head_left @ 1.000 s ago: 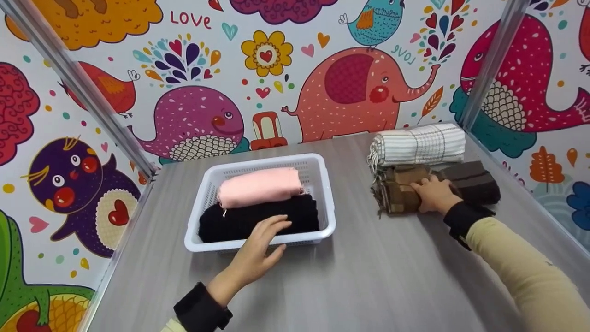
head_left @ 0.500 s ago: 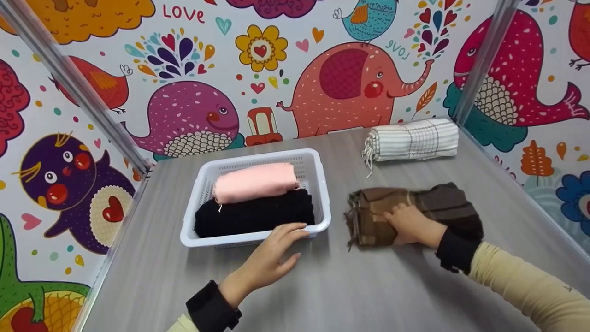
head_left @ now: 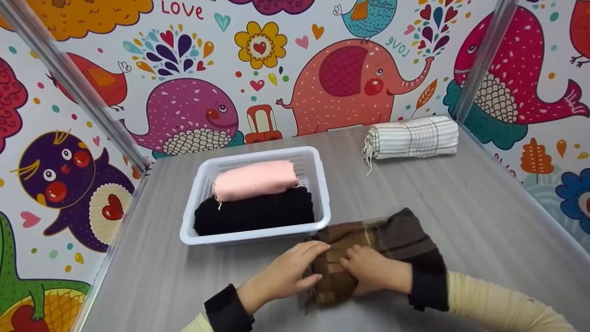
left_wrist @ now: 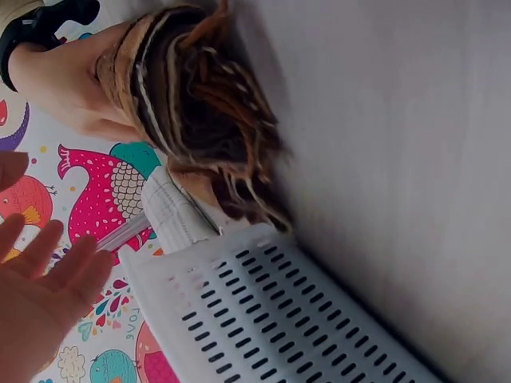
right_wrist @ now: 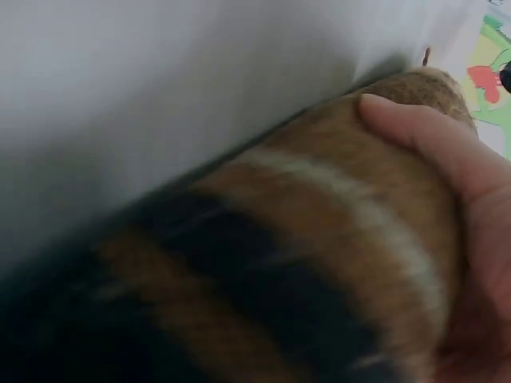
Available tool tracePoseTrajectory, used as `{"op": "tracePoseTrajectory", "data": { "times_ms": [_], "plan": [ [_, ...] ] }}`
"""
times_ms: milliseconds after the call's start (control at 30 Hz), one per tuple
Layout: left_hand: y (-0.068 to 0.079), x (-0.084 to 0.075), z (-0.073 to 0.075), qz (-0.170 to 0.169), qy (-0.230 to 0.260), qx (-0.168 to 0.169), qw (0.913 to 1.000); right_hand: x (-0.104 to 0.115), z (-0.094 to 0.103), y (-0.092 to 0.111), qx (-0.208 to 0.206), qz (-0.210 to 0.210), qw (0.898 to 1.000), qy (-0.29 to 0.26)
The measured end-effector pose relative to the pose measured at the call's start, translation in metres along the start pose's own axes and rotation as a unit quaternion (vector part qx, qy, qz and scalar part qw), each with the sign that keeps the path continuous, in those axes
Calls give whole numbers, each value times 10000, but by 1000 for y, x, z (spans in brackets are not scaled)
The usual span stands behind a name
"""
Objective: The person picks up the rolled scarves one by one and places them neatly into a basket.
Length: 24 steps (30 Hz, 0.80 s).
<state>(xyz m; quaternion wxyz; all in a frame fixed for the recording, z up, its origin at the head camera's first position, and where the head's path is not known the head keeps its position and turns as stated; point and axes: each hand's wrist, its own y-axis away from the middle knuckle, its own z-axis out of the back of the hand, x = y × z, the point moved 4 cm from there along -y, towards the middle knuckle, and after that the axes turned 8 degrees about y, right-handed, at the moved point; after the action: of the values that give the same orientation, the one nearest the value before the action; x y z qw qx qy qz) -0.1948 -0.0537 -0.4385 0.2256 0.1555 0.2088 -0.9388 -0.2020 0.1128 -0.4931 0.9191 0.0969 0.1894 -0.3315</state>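
My right hand (head_left: pixel 375 272) grips a rolled brown plaid scarf (head_left: pixel 336 276) with fringed ends, close in front of the basket's right corner. In the right wrist view the thumb lies along the near side of the scarf roll (right_wrist: pixel 319 199), which is blurred. My left hand (head_left: pixel 286 272) is held at the scarf's left end, its fingers extended and the palm turned toward the roll. From the left wrist, the spread fingers of that hand (left_wrist: pixel 48 295) appear apart from the scarf's layered, fringed end (left_wrist: pixel 207 112), and the right hand (left_wrist: pixel 72 88) shows behind the roll.
A white perforated plastic basket (head_left: pixel 325 203) stands left of centre, with a pink rolled scarf (head_left: pixel 256 180) and a black rolled cloth (head_left: pixel 253 214) inside. A white striped, fringed roll (head_left: pixel 412 138) lies at the back right of the grey table (head_left: pixel 488 221). Cartoon-printed walls enclose the table.
My right hand has brought the brown scarf from beside the white roll toward the front and left, turning it at a slant. My left hand has moved right, from the basket's front rim to the scarf.
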Motion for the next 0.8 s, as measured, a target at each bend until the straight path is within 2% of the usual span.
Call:
{"op": "tracePoseTrajectory", "data": {
  "times_ms": [67, 133, 267, 333, 400, 500, 600, 700, 800],
  "plan": [
    [0, 2, -8, 318, -55, 344, 9989, 9, 4, -7, -64, 164, 9998, -125],
    [-1, 6, -18, 752, -103, 813, 9938, 17, 7, -12, -54, 330, 9992, -201],
    [-6, 16, -35, 1723, -148, 1727, 9697, 20, 10, -16, -15, 502, 9977, -464],
    [-8, 21, -40, 2106, -83, 2007, 9567, 13, 8, -13, 95, 508, 9948, -877],
    [-9, 23, -44, 2348, -1, 2203, 9467, 2, 3, -7, 341, 506, 9871, -1482],
    [-7, 25, -46, 2560, 150, 2338, 9378, -20, -8, 8, 985, 387, 9654, -2383],
    [0, 26, -49, 2659, 211, 2262, 9368, -43, -18, 27, 1563, 226, 9448, -2870],
    [7, 26, -52, 2621, 48, 2067, 9426, -60, -23, 43, 1758, 190, 9348, -3081],
    [12, 23, -56, 2464, -266, 1900, 9500, -67, -26, 52, 1665, 185, 9330, -3185]
  ]
}}
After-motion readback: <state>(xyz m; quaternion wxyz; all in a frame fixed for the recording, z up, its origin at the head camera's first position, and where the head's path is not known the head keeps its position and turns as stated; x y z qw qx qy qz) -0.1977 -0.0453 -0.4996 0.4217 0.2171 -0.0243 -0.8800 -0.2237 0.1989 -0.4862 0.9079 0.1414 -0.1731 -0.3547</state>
